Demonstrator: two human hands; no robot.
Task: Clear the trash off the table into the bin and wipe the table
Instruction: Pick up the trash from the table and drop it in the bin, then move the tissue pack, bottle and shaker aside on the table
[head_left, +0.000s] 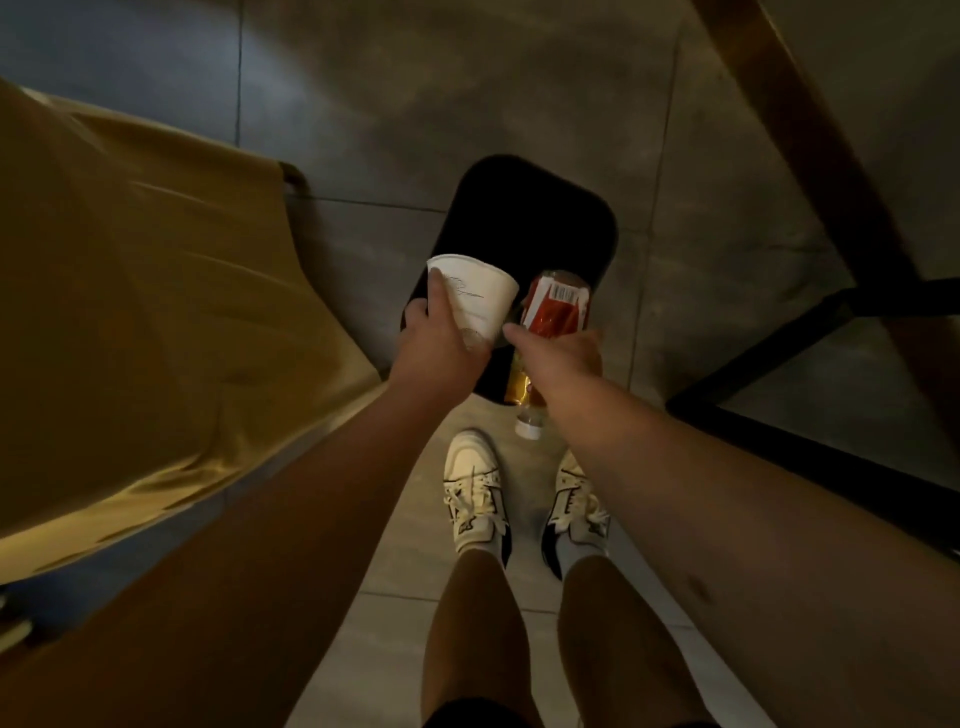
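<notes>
A black bin (524, 218) stands open on the tiled floor straight below my hands. My left hand (441, 348) grips a white paper cup (478, 296), tipped on its side over the bin's near left edge. My right hand (561, 358) holds a plastic bottle with a red label (558, 306), tilted so its white cap points back toward my feet and its base hangs over the bin's near right edge. The inside of the bin is too dark to see.
A yellow fabric chair (130, 312) fills the left side. A wooden table edge (795, 119) with a black metal frame (779, 353) runs along the right. My two feet in white sneakers (475, 488) stand on the tiles just short of the bin.
</notes>
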